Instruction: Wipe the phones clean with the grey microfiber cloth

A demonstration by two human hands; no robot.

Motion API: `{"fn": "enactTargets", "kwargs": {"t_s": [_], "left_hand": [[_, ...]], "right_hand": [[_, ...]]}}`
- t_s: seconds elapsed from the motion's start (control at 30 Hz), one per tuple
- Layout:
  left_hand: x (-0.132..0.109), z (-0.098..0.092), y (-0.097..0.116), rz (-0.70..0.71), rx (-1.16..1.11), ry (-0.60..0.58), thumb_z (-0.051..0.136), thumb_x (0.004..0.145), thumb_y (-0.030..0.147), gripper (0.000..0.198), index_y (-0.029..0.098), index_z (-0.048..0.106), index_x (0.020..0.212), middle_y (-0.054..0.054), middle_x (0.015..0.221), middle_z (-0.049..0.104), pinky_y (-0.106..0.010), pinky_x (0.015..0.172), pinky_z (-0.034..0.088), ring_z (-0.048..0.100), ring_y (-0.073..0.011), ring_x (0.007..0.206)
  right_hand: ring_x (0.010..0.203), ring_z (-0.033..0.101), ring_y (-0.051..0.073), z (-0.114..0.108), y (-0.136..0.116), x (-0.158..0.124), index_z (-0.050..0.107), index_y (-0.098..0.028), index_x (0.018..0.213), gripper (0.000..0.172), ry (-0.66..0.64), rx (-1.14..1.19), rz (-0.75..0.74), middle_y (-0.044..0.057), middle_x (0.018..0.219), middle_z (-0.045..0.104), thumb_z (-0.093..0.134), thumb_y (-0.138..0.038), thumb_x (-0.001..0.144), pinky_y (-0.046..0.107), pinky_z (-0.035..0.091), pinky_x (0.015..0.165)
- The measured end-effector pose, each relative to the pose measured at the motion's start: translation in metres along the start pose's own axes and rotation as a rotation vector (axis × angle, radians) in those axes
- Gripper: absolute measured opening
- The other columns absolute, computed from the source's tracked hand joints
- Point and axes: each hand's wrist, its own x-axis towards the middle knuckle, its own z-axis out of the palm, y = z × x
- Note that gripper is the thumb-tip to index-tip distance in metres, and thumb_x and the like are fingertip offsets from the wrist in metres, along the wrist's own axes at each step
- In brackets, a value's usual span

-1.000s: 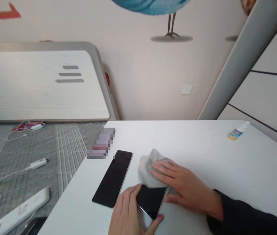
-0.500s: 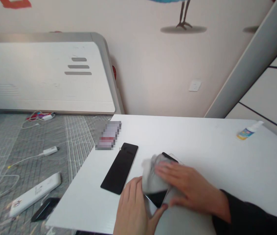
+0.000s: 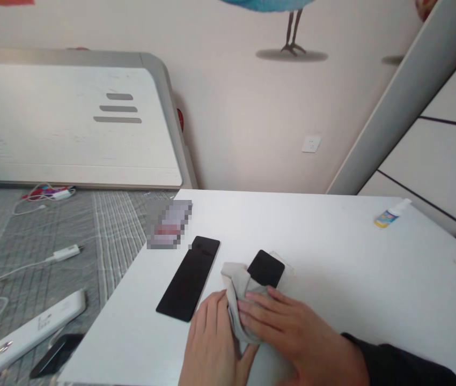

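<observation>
White table (image 3: pixel 320 230) fills the middle of the view, set against a pale wall (image 3: pixel 228 123) and beside a bed with a grey striped cover (image 3: pixel 119 236). On its near part lies a phone (image 3: pixel 266 268), its black far end showing and the rest hidden by a folded grey cloth (image 3: pixel 234 273) and the hands.

The left hand (image 3: pixel 214 343) has its fingers together, curved along the phone's left side, with the thumb across the near end; this grip looks meant to stop the phone sliding. The right hand (image 3: pixel 288 327) lies over the cloth, fingers nearly straight and close together, probably to press it against the glass. Its thumb is hidden, so I cannot tell whether it pinches the cloth.

A second phone (image 3: pixel 190 279) lies flat just left of the hands, apart from them, perhaps put there to be within reach. Near the table's far right corner is a small bottle (image 3: pixel 391 214), likely kept aside to leave room for the arms. On the bed are a power strip (image 3: pixel 38 331) and a charger (image 3: pixel 66 253).
</observation>
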Motion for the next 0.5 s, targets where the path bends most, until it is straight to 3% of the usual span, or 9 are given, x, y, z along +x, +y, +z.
{"fn": "enactTargets", "kwargs": {"t_s": [0.1,0.2,0.27,0.33,0.4,0.5], "left_hand": [[0.0,0.0007,-0.0002,-0.04,-0.037,-0.011,0.065,0.09,0.064,0.068,0.016,0.05,0.136,-0.015,0.122,0.067,-0.046,0.094,0.059,0.067,-0.0318,0.112],[-0.0021,0.0009,-0.002,0.0,-0.019,0.012,0.064,0.091,0.064,0.066,0.016,0.052,0.135,-0.016,0.124,0.067,-0.048,0.094,0.058,0.067,-0.0339,0.113],[-0.0032,0.0007,-0.0031,0.029,0.012,0.02,0.063,0.091,0.064,0.065,0.015,0.054,0.133,-0.018,0.123,0.067,-0.049,0.092,0.058,0.067,-0.0349,0.111],[-0.003,0.0004,-0.0034,0.009,0.011,0.0,0.065,0.091,0.063,0.067,0.014,0.052,0.134,-0.017,0.123,0.067,-0.047,0.092,0.059,0.066,-0.0334,0.112],[-0.0025,0.001,-0.0033,-0.027,-0.008,-0.03,0.066,0.09,0.063,0.07,0.013,0.05,0.137,-0.015,0.123,0.067,-0.044,0.094,0.059,0.066,-0.0309,0.113],[-0.0028,0.0032,-0.0037,0.027,0.051,0.009,0.06,0.093,0.065,0.07,0.011,0.051,0.136,-0.019,0.123,0.067,-0.046,0.091,0.06,0.067,-0.0331,0.111]], "right_hand": [[0.157,0.028,0.033,-0.0068,0.0017,0.0011,0.027,-0.013,0.165,0.1,0.087,-0.03,0.15,0.016,0.168,0.031,0.054,-0.077,0.093,0.056,0.02,0.131],[0.159,0.023,0.028,-0.0093,-0.0013,0.0035,0.022,-0.013,0.166,0.088,0.032,0.022,0.049,0.011,0.169,0.03,0.051,-0.065,0.102,0.049,0.02,0.132],[0.158,0.027,0.024,-0.0099,-0.0016,0.0053,0.024,-0.018,0.166,0.079,-0.026,0.079,-0.016,0.007,0.168,0.032,0.049,-0.061,0.105,0.045,0.021,0.132],[0.157,0.031,0.028,-0.0109,0.0013,0.0067,0.031,-0.017,0.165,0.083,0.018,0.066,0.071,0.011,0.167,0.034,0.05,-0.068,0.101,0.051,0.02,0.132],[0.157,0.027,0.034,-0.0113,0.0039,0.0075,0.032,-0.011,0.164,0.095,0.077,0.031,0.163,0.017,0.167,0.033,0.054,-0.074,0.095,0.056,0.018,0.131],[0.159,0.022,0.03,-0.0108,0.0032,0.0076,0.026,-0.013,0.166,0.091,0.003,0.086,0.031,0.013,0.168,0.032,0.058,-0.064,0.098,0.047,0.017,0.133]]}}
